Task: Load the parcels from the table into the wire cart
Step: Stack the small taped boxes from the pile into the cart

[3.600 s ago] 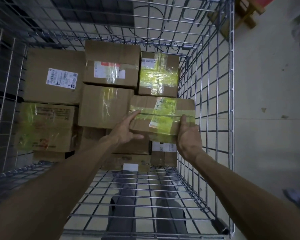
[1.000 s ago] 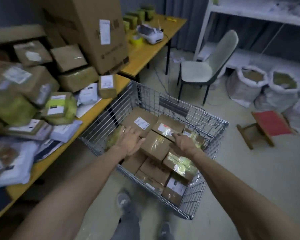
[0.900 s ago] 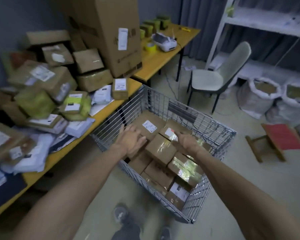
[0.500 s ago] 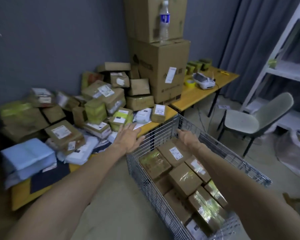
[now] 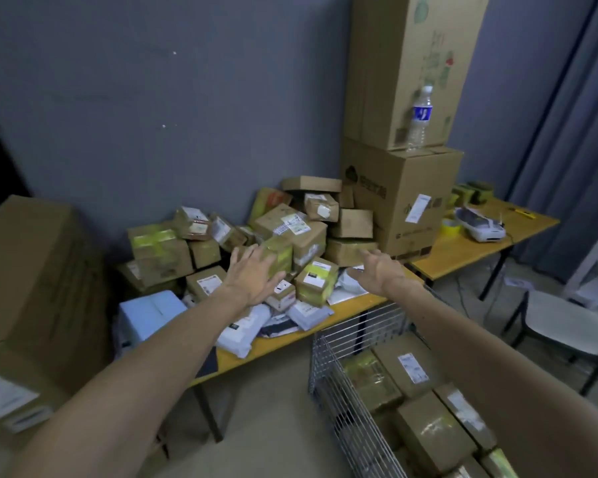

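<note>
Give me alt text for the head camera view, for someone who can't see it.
A person's left hand and right hand reach out, fingers open, above a heap of parcels on a yellow table against a grey wall. A wire cart holding taped boxes stands at lower right, beside the table.

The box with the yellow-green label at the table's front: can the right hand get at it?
Probably yes. The open right hand is just right of the box with the yellow-green label, which sits exposed, with nothing over it or between them.
</note>
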